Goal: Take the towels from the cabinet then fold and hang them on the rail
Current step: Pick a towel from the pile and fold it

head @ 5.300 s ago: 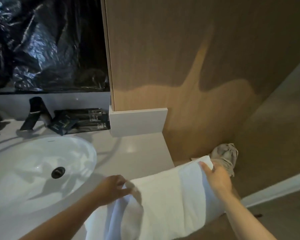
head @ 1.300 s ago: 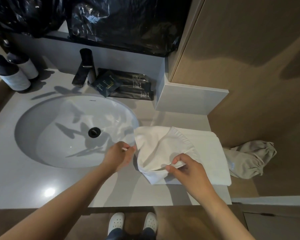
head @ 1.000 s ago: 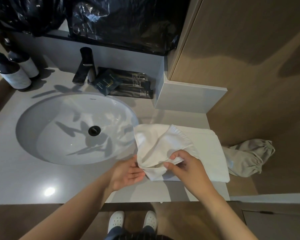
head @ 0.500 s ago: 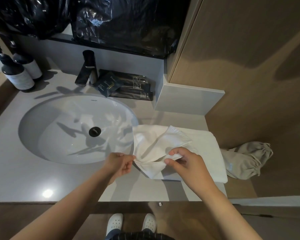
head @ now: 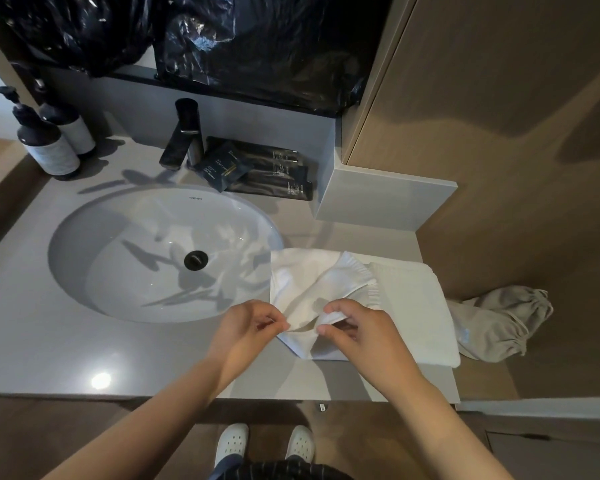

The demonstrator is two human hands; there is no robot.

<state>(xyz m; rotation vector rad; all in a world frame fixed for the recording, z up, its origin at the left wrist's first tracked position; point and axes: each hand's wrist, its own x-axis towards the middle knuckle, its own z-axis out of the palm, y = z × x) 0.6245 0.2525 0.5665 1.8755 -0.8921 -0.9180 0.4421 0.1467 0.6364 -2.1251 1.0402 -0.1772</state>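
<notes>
Bare grey stone countertop [head: 32, 341] lies free left of and in front of the white oval sink basin [head: 125, 278]. Rear strip obstructed: two dark pump bottles [head: 49, 147], black angular faucet [head: 184, 136], dark flat sachets [head: 267, 173]. Right end is hemmed by the pale grey boxed ledge [head: 381, 202], tan wood-grain wall panel [head: 516, 150], stacked white folded towels [head: 409, 306] and beige drawstring cloth bag [head: 499, 323].

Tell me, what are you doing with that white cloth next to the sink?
A person stands at the bathroom counter sorting out towels. The left hand and right hand both pinch the near edge of a small white towel. It lies rumpled, partly on top of a bigger folded towel, just right of the sink. The folding is not finished, and no rail is in view.
</notes>
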